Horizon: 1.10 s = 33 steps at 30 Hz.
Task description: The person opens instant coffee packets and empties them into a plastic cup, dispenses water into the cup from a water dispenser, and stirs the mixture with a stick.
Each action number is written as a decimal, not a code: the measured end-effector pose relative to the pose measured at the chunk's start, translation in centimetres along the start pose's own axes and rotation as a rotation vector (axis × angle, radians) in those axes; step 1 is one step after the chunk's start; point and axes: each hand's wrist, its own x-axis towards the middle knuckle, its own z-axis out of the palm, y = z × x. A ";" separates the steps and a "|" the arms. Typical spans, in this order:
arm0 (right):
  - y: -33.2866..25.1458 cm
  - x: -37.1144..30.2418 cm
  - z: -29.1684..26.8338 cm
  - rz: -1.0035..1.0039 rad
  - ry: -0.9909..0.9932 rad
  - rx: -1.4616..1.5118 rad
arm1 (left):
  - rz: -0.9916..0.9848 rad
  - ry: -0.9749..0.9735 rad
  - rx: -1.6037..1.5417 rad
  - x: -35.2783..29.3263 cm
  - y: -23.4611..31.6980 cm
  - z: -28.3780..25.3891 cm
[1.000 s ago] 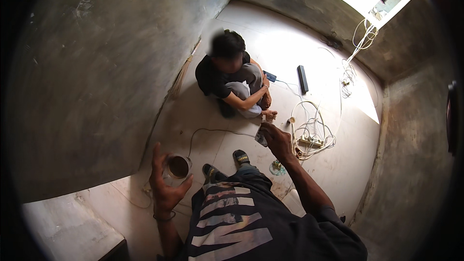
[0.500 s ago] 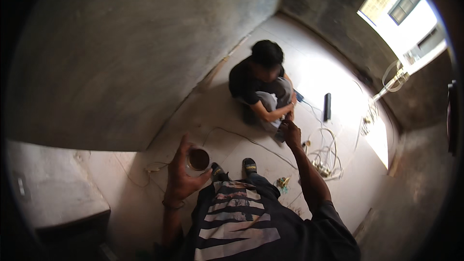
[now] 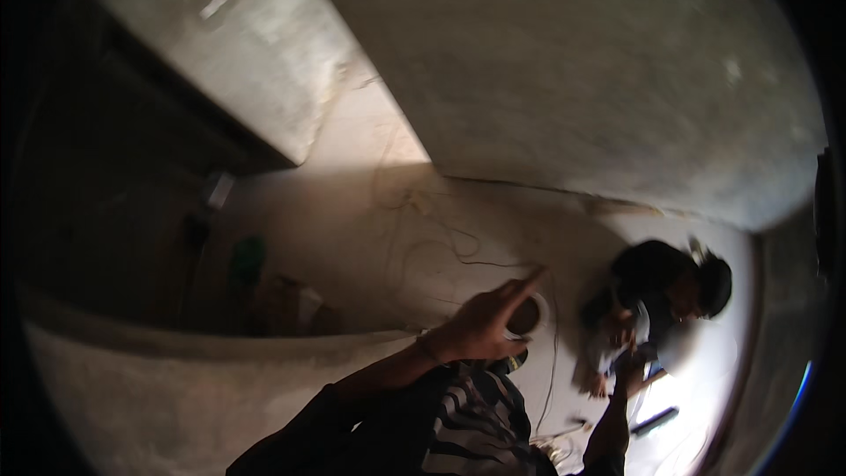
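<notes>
My left hand (image 3: 476,328) is wrapped round a clear cup (image 3: 526,317) of dark brown liquid, with its index finger stretched past the rim. Over on the right, my right arm reaches to a person (image 3: 663,282) who sits on the floor in dark clothes. My right hand (image 3: 629,376) is close to that person's hands and knees. Dim light and blur hide its fingers, so I cannot make out whether it holds anything.
A thin cable (image 3: 553,361) runs along the pale floor (image 3: 352,238). Beyond my right hand lies a long black object (image 3: 655,421). Bare grey walls (image 3: 599,62) stand around. In the dark space at left is a green thing (image 3: 248,257).
The view has swung left, so the seated person now appears at the right and the dark space shows. My left hand still holds the cup, and my right arm still reaches toward the person.
</notes>
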 end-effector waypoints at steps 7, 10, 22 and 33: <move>-4.4 7.4 -3.1 0.234 -0.324 0.567 | -0.083 0.163 0.014 -3.7 -1.2 -2.2; -3.8 7.4 -2.5 0.268 -0.345 0.557 | -0.100 0.219 0.035 -4.5 -1.7 -2.0; -20.8 -4.5 -10.5 0.959 -0.471 1.578 | -0.170 0.226 0.032 -5.5 -2.2 -2.6; -23.8 -7.9 -22.6 1.103 -1.136 2.497 | -0.003 0.119 -0.025 -2.4 -2.3 -0.3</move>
